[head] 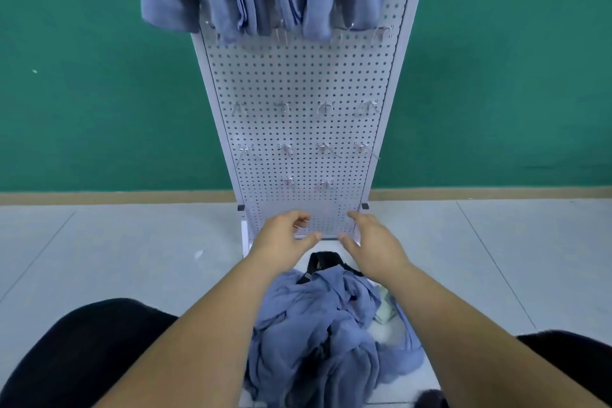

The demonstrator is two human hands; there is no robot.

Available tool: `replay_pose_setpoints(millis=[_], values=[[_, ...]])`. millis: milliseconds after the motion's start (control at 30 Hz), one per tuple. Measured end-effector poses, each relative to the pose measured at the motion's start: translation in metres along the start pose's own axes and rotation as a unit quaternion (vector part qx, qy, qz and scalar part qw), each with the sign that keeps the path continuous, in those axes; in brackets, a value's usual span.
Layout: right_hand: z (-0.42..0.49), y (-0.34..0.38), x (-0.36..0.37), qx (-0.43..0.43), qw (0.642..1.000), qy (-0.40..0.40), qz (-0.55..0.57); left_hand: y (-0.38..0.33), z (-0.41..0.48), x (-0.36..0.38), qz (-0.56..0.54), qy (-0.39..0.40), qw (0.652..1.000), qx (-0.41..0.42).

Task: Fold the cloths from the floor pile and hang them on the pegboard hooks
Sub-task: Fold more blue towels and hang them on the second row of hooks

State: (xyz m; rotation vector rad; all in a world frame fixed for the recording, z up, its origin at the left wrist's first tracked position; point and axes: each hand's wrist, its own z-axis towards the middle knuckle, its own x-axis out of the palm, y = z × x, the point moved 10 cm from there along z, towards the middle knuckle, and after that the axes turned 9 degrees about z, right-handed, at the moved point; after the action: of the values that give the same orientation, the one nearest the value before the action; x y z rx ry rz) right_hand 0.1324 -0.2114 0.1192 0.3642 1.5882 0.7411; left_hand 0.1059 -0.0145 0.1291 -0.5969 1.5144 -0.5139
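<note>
Pile lies beneath my forearms, nearer me than either hand, perhaps closer under the right hand. It and my left hand hover empty, fingers loose.

Backed by a flat green wall, matte and plain, bearing one tiny pale speck far left. Edged along the bottom by a tan skirting strip. Paved below in large pale grey tiles, divided by thin dark joints. Dotted with a small white scrap at left. Lit softly and evenly.
</note>
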Motion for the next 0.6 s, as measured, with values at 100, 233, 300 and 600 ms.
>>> replay_pose_setpoints(millis=[100, 233, 300, 600], values=[[-0.005, -0.046, 0.044, 0.062, 0.991, 0.109, -0.054, 0.042, -0.005, 0.041, 0.046, 0.074, 0.995, -0.041], [-0.018, -0.089, 0.098, 0.103, 0.963, 0.225, -0.106, 0.079, -0.012, 0.091, 0.057, 0.134, 0.987, -0.069], [-0.021, -0.103, 0.121, 0.108, 0.956, 0.254, -0.101, 0.090, -0.014, 0.114, 0.070, 0.157, 0.983, -0.066], [-0.007, -0.155, 0.190, 0.140, 0.940, 0.290, -0.113, 0.133, -0.004, 0.175, 0.096, 0.191, 0.973, -0.088]])
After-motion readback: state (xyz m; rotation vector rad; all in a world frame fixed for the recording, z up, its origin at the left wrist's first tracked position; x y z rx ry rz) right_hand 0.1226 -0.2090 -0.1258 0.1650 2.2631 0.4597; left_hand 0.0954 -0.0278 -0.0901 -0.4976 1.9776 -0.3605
